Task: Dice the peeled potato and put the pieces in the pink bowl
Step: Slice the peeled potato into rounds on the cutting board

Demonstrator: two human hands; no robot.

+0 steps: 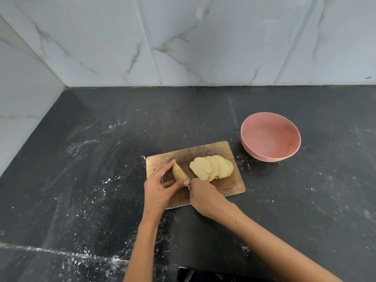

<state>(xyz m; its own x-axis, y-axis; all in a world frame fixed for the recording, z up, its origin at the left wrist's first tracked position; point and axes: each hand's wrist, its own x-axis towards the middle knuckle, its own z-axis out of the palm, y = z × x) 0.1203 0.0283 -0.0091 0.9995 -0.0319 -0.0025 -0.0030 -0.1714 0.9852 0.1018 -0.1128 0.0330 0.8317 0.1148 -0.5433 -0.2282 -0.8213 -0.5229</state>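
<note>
- Counter [81, 180]: dark stone, dusted with pale flecks; a tiled wall runs along its back and left edges.
- Board [227, 186]: wooden, lies near the counter's middle, slightly skewed, and carries all the potato.
- Left hand [160, 188]: over the board's left end, fingers and thumb curled round the uncut end piece [178, 172] and steadying it; forefinger reaches over the top, thumb tip lies at the near side.
- End piece: a rounded stub, flat cut face turned right toward the blade. Stands at the board's left half.
- Knife [183, 171]: only a thin line of blade shows, set against the cut face of the end piece. Handle is hidden inside the fist.
- Right hand [205, 197]: at the board's near edge, fingers wrapped shut round the knife handle.
- Slices [211, 167]: four or five flat rounds, fanned and overlapping, lying at the board's right half, just apart from the blade.
- Bowl [270, 137]: pink, on the counter beyond the board's far right corner, near but not touching. No potato in it.
- Judged progress: first pass (slicing into rounds) nearly done; one stub left, perhaps a cut or two.
- Judged remaining: cut slices into strips, cross-cut strips into dice, then move the pieces to the bowl. No dice seen yet, so the larger part of the task is still ahead.
</note>
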